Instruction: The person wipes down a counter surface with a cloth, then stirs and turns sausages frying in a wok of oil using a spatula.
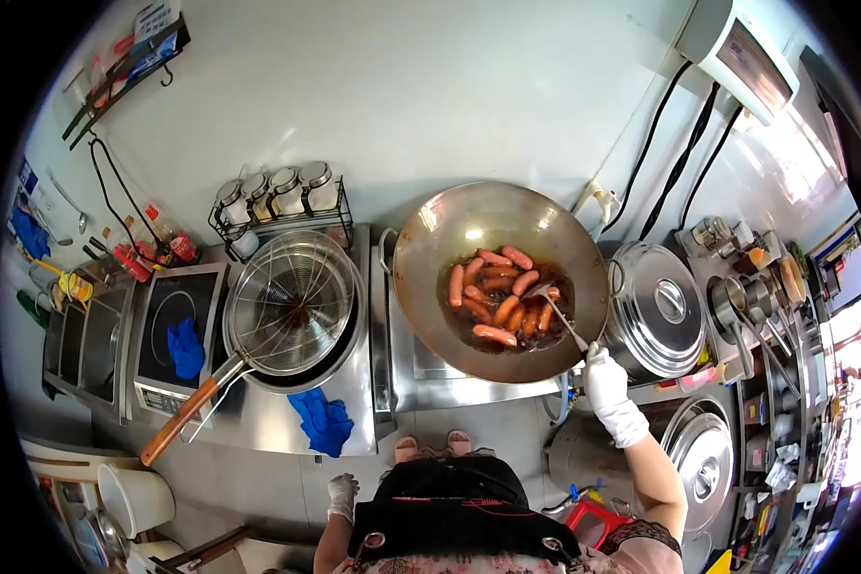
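In the head view, my right hand [612,394], in a white glove, is closed around a long-handled metal utensil [570,328]. Its head reaches in among several reddish sausages [507,308], so I cannot tell whether it is a ladle or a spatula. The sausages lie in dark, bubbling oil at the bottom of a large wok [497,215]. Low at my left side hangs my left hand [342,493], also gloved, with loosely bent fingers and nothing visible in it. It is apart from the counter.
Left of the wok, a wire strainer [292,297] with a wooden handle rests over a pot. Blue cloths [320,422] lie nearby. A spice-jar rack [282,201] stands behind. On the right are a lidded steel pot [658,311], another lidded pot [700,469] and a red stool [595,524].
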`<action>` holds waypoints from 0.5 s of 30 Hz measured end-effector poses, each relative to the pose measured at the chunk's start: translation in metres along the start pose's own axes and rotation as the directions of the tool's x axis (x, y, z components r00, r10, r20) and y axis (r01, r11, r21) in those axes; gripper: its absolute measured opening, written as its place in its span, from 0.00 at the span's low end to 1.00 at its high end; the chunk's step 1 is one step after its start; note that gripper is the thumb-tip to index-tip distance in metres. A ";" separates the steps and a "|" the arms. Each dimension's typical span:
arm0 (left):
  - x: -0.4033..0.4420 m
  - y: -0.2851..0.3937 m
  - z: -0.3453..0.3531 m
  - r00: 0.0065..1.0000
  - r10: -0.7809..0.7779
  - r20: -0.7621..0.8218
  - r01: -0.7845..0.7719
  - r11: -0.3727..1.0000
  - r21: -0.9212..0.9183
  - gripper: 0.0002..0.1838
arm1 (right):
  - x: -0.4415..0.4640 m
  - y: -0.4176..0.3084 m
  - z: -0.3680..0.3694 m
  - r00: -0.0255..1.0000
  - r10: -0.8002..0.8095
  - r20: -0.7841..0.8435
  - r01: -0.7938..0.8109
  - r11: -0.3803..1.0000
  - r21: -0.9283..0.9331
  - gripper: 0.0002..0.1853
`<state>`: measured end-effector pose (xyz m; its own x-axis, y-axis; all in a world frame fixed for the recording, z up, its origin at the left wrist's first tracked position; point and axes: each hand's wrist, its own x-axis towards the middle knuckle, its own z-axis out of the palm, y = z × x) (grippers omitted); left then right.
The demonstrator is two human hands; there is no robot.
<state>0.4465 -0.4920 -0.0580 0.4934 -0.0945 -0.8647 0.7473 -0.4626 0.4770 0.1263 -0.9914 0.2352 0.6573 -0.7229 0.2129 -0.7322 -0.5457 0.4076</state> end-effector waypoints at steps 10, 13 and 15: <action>0.003 0.014 0.008 0.999 -0.014 0.041 0.015 1.000 -0.022 0.10 | -0.023 -0.019 -0.052 0.995 -0.077 0.057 0.030 0.814 0.580 0.09; 0.015 0.005 0.000 0.991 -0.042 0.131 0.052 0.995 -0.080 0.10 | -0.001 -0.048 -0.041 0.994 -0.084 0.072 0.017 0.758 0.652 0.15; 0.015 0.007 -0.001 0.984 -0.056 0.169 0.077 0.990 -0.120 0.10 | 0.022 -0.064 -0.040 0.993 -0.058 0.105 -0.027 0.742 0.670 0.15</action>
<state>0.4595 -0.4961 -0.0671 0.3682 -0.2163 -0.9042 0.8311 -0.3594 0.4244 0.1947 -0.9548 0.2492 0.6767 -0.7302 0.0944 -0.6807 -0.6693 -0.2978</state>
